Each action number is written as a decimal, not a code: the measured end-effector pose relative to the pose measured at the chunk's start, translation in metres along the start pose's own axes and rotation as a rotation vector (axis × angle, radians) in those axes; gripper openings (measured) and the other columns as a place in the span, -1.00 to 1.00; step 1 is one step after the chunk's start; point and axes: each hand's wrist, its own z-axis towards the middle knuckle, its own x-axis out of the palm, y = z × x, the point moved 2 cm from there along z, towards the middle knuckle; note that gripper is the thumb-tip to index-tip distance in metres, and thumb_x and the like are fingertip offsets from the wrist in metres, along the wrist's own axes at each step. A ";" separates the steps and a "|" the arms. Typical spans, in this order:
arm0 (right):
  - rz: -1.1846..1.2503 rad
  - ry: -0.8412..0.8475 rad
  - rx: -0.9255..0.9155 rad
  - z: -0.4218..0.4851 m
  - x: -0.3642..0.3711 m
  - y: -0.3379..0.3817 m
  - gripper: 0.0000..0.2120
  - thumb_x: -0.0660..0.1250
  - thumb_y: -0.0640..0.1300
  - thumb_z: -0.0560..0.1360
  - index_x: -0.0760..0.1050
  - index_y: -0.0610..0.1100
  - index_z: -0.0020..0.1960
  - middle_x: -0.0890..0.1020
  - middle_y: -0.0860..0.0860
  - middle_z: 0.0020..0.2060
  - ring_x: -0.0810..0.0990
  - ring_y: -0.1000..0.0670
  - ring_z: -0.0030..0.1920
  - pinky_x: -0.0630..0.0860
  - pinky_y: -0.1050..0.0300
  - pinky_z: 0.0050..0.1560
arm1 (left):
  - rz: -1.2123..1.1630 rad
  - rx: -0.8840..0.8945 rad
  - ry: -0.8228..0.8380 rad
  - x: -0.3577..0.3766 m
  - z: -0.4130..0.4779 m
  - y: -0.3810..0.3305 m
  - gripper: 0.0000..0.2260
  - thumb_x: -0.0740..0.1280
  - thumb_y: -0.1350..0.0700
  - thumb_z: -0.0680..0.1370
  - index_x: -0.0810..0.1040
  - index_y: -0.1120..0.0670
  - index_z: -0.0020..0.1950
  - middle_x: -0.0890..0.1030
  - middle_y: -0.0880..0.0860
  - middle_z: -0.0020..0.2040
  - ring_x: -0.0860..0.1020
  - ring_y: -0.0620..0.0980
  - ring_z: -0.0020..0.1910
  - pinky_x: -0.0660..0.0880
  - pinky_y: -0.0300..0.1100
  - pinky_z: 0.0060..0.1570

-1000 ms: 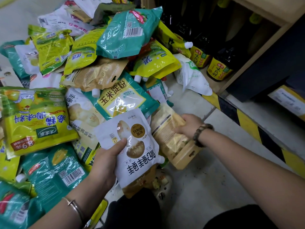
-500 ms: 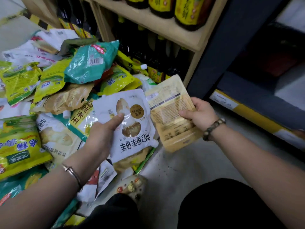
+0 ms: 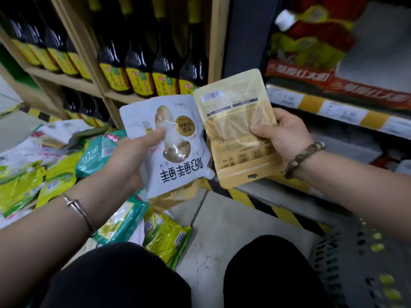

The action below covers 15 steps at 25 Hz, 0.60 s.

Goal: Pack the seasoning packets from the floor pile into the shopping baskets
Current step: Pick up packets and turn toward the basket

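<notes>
Head view: the left hand gripped a white packet, thumb pressed on its front and fingers hidden behind it. The right hand gripped a tan packet by its right edge, thumb across the printed back. Both packets were held up side by side, edges touching or nearly so, above the floor and in front of a shelf of dark bottles. The pile of green, yellow and white packets lay on the floor at the left, reaching from the foot of the shelf to beside the person's left knee. A grey basket stood on the floor at the right, near the right knee; yellow showed through its mesh, though blur hid what it held. Judging by this, the task looked far from finished: two packets were lifted but not yet in the basket, and many lay unpacked in the pile.
</notes>
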 end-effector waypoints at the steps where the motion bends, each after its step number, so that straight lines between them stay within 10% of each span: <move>1: -0.010 -0.009 -0.022 -0.006 -0.012 0.009 -0.77 0.41 -0.26 0.43 0.57 0.08 -0.11 0.69 0.11 -0.15 0.68 0.11 -0.13 0.59 0.15 -0.10 | -0.003 0.002 0.038 0.012 -0.005 -0.010 -0.87 0.35 0.12 0.52 0.60 0.08 0.05 0.71 0.05 -0.13 0.69 0.03 -0.23 0.58 -0.10 -0.42; 15: -0.071 -0.493 -0.007 -0.135 -0.256 0.032 -0.76 0.38 -0.33 0.41 0.58 -0.01 -0.08 0.71 0.04 -0.15 0.68 0.02 -0.12 0.59 0.04 -0.05 | 0.075 -0.212 0.399 0.238 -0.098 0.028 -0.83 0.42 0.11 0.48 0.63 0.12 0.05 0.70 0.16 -0.11 0.68 0.19 -0.16 0.58 0.22 -0.19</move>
